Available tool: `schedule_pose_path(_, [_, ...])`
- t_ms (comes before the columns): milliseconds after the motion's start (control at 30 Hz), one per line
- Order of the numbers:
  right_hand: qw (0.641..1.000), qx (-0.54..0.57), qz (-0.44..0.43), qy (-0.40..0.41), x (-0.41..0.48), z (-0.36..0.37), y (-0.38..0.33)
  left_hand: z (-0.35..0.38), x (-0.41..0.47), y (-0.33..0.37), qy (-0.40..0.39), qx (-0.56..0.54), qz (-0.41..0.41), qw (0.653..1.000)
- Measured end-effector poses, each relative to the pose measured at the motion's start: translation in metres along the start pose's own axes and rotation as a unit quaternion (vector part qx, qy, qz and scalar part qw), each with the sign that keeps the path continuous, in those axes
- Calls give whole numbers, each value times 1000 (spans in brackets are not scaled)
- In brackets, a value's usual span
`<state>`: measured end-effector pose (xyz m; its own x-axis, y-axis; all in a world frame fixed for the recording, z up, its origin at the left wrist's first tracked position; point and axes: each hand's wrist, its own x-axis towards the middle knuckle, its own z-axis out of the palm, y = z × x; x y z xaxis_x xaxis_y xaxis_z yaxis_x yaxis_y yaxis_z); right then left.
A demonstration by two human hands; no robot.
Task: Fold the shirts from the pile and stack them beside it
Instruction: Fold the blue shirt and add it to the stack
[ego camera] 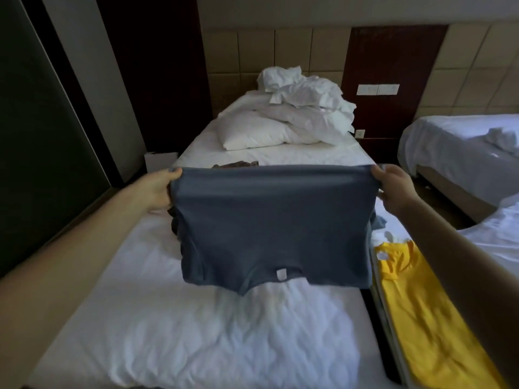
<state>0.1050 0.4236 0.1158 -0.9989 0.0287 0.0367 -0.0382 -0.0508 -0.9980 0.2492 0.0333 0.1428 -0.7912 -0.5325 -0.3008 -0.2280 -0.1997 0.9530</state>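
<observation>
Currently: I hold grey T-shirt (275, 220) taut over bed (168, 318), collar hanging toward me. Left hand (157, 189), right hand (393, 189) each pinch hem corner, fingers curled. Pile (236, 164) behind it, mostly hidden. No folded stack visible; yellow shirt (421, 318) lies flat at right. Folding barely begun, I judge.

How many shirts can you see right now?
2: grey shirt held between left hand and right hand; yellow shirt lying at right. Other garments behind the grey one are mostly hidden.
</observation>
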Motion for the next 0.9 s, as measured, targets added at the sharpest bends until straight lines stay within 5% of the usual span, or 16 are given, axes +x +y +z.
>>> schedule_pose_path(167, [999, -5, 23, -34, 10, -1, -1, -3, -7, 23, -44, 247, -93, 964])
schedule_pose_path(267, [996, -32, 66, -55, 13, -4, 6, -3, -11, 21, -50, 300, -132, 944])
schedule_pose_path(533, [990, -3, 128, -59, 20, -2, 22, -2, -8, 9, -36, 132, -131, 982])
schedule_pose_path(767, [998, 47, 19, -42, 44, 15, -26, 3, -4, 39, 23, -123, -1, 992])
schedule_pose_path(900, [996, 54, -54, -51, 32, 12, -37, -10, -21, 40, -6, -153, 75, 985])
